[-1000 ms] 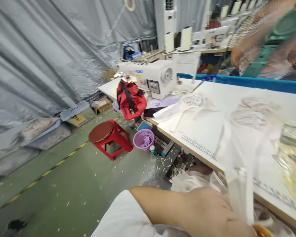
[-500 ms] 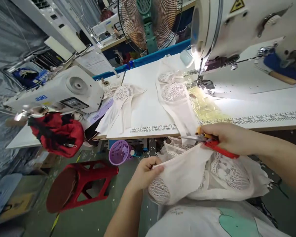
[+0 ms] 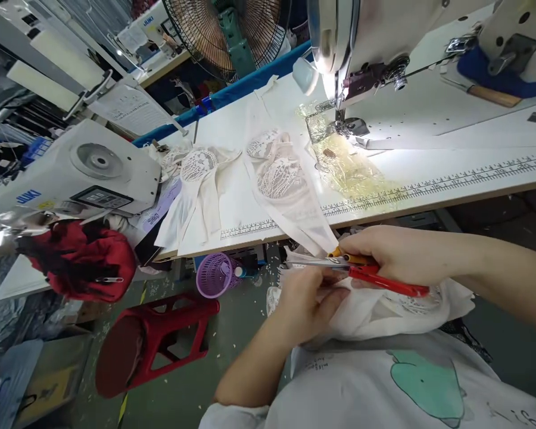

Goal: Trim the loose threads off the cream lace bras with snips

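My right hand [image 3: 395, 256] grips a pair of scissors [image 3: 384, 281] with red and yellow handles, their metal blades pointing left. Close under the blades, my left hand [image 3: 310, 304] pinches the edge of a white lace bra [image 3: 366, 316] that lies over my lap. Its fingertips are partly hidden by the fabric. Another white lace bra [image 3: 279, 179] rests on the table, its band hanging over the front edge down to the scissors. I cannot tell whether the blades are around any fabric.
A sewing machine [image 3: 339, 59] with its lamp lit stands at the right, yellow film [image 3: 348, 167] beside its needle. More bra pieces [image 3: 199, 167] lie left on the table [image 3: 429, 170]. Below are a purple basket [image 3: 212, 277] and a red stool [image 3: 165, 333]. A fan [image 3: 232, 36] stands behind.
My left hand has moved right and up, from the bra's left part to just beneath the scissors. The scissors have shifted slightly left and down. The view has turned a little.
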Motion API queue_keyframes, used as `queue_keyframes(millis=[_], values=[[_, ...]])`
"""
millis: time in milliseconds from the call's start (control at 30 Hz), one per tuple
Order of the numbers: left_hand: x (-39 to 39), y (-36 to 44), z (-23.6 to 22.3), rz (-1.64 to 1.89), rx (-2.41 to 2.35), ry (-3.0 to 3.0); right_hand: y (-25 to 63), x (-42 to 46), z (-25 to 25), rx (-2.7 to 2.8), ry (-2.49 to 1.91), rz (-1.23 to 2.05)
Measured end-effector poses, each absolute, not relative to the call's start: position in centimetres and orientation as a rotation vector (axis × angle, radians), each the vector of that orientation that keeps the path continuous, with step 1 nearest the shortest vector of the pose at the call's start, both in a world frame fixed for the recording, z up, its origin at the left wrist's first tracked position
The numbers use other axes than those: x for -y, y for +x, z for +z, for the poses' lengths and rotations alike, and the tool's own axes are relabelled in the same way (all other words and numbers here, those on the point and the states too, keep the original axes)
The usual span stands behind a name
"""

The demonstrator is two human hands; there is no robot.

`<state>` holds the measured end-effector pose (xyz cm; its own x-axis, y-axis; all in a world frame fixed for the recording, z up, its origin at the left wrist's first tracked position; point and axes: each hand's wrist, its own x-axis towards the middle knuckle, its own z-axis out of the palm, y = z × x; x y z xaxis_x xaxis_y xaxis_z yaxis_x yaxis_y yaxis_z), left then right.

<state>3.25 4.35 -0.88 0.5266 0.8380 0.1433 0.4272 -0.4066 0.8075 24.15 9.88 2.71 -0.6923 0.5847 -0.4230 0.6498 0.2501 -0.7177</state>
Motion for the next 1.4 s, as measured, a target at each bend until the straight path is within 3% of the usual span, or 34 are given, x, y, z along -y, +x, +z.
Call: queue_keyframes(millis=[433, 1033, 1400], values=[[-5.3, 4.1, -1.2, 0.754, -1.007, 1.084, 24.7, -12.3, 3.6, -2.356, 1.21, -1.759], [-5.9, 4.8, -1.0, 0.73, -1.14, 1.042, 24.9, -12.8, 3.6, -2.445, 1.104, -1.653], [-5.5, 6.6, -0.5, 0.699, -1.128, 1.095, 24.5, -11.2, 2.7, -2.606, 1.346, -1.457]])
